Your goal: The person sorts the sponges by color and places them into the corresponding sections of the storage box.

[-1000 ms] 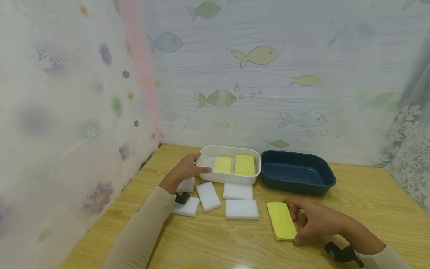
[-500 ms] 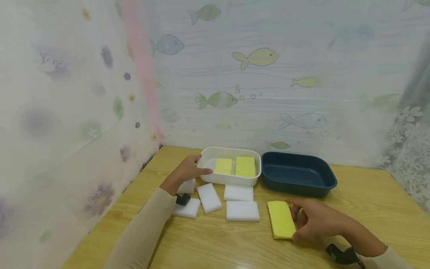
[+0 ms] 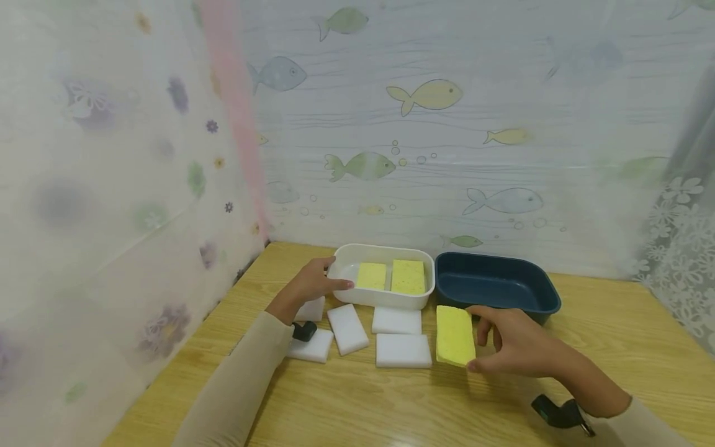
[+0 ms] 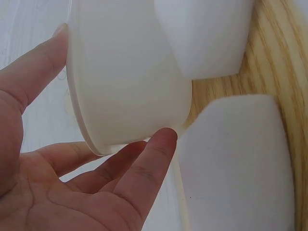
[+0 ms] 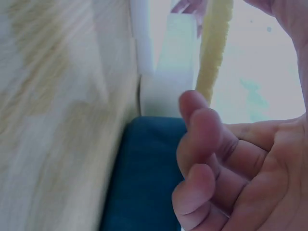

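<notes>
In the head view, my right hand (image 3: 519,343) pinches a yellow sponge (image 3: 454,335) by its right side, thumb at the lower corner and fingers at the upper one. The sponge is raised and tilted in front of the dark blue bin (image 3: 497,287). Seen from the right wrist, the sponge (image 5: 215,45) appears edge-on beyond the curled fingers. My left hand (image 3: 310,284) holds the left end of the white bin (image 3: 380,298), its thumb over the front rim. Two yellow sponges, one pointed out here (image 3: 408,277), rest inside the white bin.
Several white sponge blocks (image 3: 403,350) lie on the wooden table (image 3: 357,403) in front of the white bin, some partly hidden by the left arm. The two bins stand side by side near the back, before a fish-printed curtain (image 3: 424,136).
My right hand has lifted the yellow sponge off the table and carried it forward and slightly left, toward the bins. The left hand and both bins stay in place.
</notes>
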{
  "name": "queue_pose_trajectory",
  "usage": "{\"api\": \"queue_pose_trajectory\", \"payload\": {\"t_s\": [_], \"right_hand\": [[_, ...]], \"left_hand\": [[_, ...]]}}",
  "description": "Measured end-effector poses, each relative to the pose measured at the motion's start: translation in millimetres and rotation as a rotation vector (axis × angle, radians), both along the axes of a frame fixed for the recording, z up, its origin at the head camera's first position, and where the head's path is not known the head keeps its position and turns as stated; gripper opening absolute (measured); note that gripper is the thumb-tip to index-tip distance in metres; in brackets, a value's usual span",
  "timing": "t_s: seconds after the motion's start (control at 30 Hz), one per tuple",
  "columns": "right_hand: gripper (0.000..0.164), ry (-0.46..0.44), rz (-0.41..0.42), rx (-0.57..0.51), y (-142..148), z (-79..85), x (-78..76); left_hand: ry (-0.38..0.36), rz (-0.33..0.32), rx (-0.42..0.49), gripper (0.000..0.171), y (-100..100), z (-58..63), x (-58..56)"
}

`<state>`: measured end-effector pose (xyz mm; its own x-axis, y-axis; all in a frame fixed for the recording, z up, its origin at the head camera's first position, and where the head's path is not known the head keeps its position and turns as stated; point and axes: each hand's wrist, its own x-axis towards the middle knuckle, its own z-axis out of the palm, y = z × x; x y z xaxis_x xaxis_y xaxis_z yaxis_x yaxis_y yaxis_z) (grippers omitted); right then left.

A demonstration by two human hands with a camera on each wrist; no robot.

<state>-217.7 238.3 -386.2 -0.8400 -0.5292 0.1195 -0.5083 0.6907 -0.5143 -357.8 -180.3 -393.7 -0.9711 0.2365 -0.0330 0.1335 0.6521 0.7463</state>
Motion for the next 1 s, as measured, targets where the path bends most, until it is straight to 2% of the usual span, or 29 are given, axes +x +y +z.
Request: {"api": "queue_pose_trajectory", "payload": {"t_s": [0.27,0.67,1.0], "right_hand": [[0.094,0.101,-0.02,0.05,-11,6.3,-10.5],[0.094,0.179,-0.036,0.134,-25,19.9,-32.2],[0.095,0.169,-0.068,0.182,-42,30.9,-57.6]], "left_hand": [[-0.002,0.007,-0.008,0.099,1,0.2,-0.3],[0.0,0.007,-0.014,0.099,1,0.5,-1.4],[-0.018,0.026,-0.008,0.104,0,-1.5,-1.9]]}}
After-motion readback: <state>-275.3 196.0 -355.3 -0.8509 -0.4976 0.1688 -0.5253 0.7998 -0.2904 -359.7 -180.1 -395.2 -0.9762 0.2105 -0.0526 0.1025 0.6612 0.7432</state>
